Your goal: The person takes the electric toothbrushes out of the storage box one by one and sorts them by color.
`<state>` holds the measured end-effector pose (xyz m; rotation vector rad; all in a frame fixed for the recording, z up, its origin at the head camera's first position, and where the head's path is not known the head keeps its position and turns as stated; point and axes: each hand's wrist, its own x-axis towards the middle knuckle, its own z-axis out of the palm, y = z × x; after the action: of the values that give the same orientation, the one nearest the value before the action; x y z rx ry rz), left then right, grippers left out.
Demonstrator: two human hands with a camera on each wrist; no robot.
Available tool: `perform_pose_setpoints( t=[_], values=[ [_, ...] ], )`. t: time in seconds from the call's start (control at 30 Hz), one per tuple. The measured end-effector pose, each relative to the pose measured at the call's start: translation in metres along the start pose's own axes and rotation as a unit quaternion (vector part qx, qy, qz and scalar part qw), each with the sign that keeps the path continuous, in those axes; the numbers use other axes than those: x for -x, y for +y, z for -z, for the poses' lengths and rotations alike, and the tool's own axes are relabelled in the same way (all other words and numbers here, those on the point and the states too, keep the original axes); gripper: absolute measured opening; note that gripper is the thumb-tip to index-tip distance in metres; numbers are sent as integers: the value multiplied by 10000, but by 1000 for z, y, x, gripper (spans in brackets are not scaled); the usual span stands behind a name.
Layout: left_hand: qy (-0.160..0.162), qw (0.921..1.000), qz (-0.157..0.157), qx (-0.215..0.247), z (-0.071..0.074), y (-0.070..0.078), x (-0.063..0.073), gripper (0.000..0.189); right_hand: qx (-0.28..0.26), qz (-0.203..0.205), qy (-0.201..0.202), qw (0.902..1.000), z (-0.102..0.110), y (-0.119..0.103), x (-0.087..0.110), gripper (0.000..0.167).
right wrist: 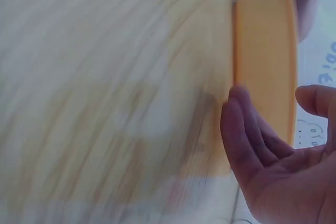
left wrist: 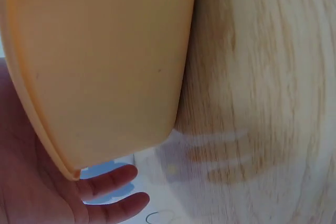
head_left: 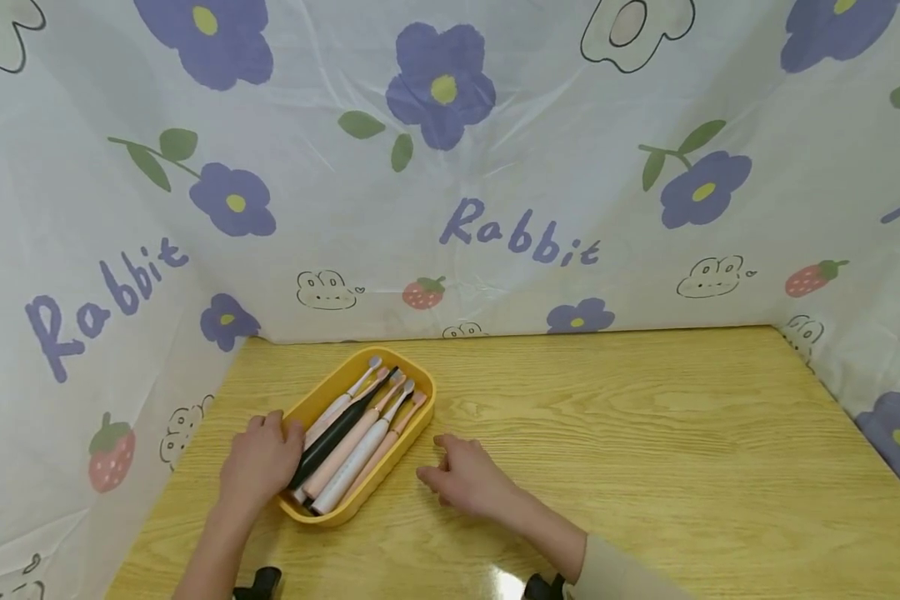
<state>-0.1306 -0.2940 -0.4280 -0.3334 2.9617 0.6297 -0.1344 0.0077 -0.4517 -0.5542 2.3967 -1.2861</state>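
A yellow oblong storage box (head_left: 425, 410) stands slantwise on the left part of the table. Inside lie several electric toothbrushes side by side: a black one (head_left: 337, 440), a white one (head_left: 357, 461) and pink ones (head_left: 354, 446) among them. My left hand (head_left: 261, 458) holds the box's left rim; in the left wrist view two of its fingers (left wrist: 113, 182) show past the box wall (left wrist: 105, 66). My right hand (head_left: 474, 479) hovers just right of the box, thumb and fingers apart, holding nothing. In the right wrist view that hand's fingertips overlap the box's side (right wrist: 265, 66).
The wooden table (head_left: 645, 433) ends at a white curtain (head_left: 525, 167) printed with flowers and rabbits, which closes off the back and both sides. Black objects (head_left: 258, 583) show below both forearms at the near edge of the head view.
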Motion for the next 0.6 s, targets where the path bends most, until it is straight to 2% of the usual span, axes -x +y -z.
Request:
perform_pose_setpoints(
  t=[0.03, 0.1, 0.17, 0.23, 0.3, 0.4, 0.6],
  values=[
    [-3, 10000, 4, 27, 0, 1, 0, 67, -494, -106, -89, 9987, -1, -1, -2, 66],
    [21, 10000, 2, 76, -1, 4, 0, 66, -1422, -337, -242, 9890, -4, -4, -5, 65],
    [46, 9999, -13, 142, -1, 8, 1, 65, -2058, -523, -289, 9768, -7, -6, -7, 66],
    [59, 9998, -48, 181, -1, 11, 2, 64, -2437, -685, -260, 9671, -10, -8, -10, 68],
    [54, 9998, -98, 189, -1, 13, 2, 64, -2610, -796, -196, 9619, -12, -8, -12, 69],
    [59, 9995, -208, 228, -1, 15, 3, 62, -2637, -923, -101, 9601, -14, -9, -14, 71],
    [50, 9985, -393, 379, -2, 20, 6, 58, -2474, -1064, 126, 9630, -16, -9, -13, 67]
  ],
)
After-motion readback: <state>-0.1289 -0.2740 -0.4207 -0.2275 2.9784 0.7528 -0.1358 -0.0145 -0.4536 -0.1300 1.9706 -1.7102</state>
